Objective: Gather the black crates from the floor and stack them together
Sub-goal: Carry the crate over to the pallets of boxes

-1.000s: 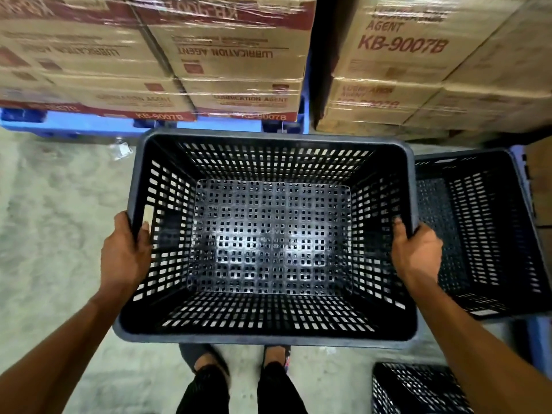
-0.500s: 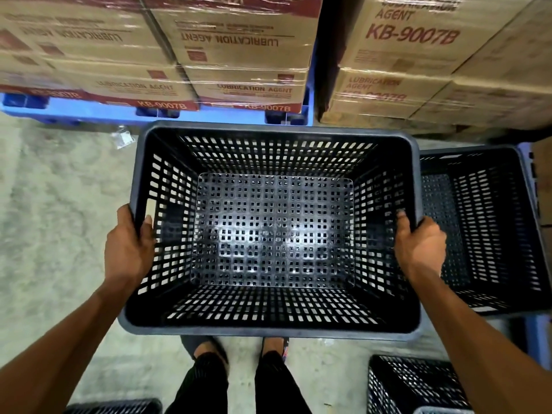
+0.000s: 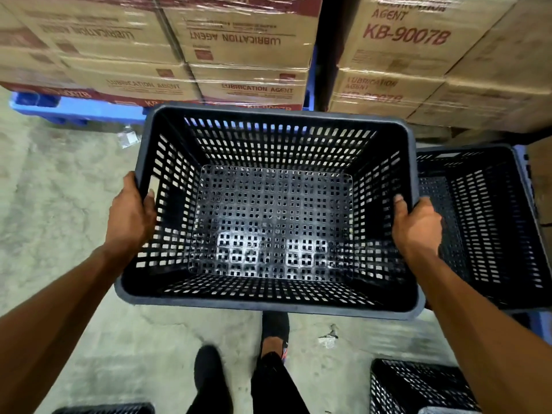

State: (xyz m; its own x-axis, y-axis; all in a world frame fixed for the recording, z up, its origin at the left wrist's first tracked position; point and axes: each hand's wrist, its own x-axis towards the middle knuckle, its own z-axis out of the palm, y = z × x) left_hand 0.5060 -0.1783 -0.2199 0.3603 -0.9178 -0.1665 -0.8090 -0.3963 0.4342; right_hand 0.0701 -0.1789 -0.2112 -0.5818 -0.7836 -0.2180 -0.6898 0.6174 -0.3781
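Observation:
I hold a black perforated crate (image 3: 268, 304) in the air in front of me, open side up and empty. My left hand (image 3: 130, 216) grips its left rim and my right hand (image 3: 416, 227) grips its right rim. A second black crate (image 3: 490, 222) stands just to the right, partly behind the held one. A third black crate (image 3: 415, 386) sits on the floor at the lower right. The rim of another black crate (image 3: 104, 409) shows at the bottom left edge.
Wrapped cardboard boxes (image 3: 245, 49) stacked on a blue pallet (image 3: 74, 110) fill the space ahead. More boxes (image 3: 418, 64) stand to the right. Concrete floor (image 3: 53, 204) lies to the left. My feet (image 3: 273, 333) are below the crate.
The held crate has come slightly closer to the boxes and the right-hand crate. My feet have shifted in a step. A crate rim has entered at the bottom left.

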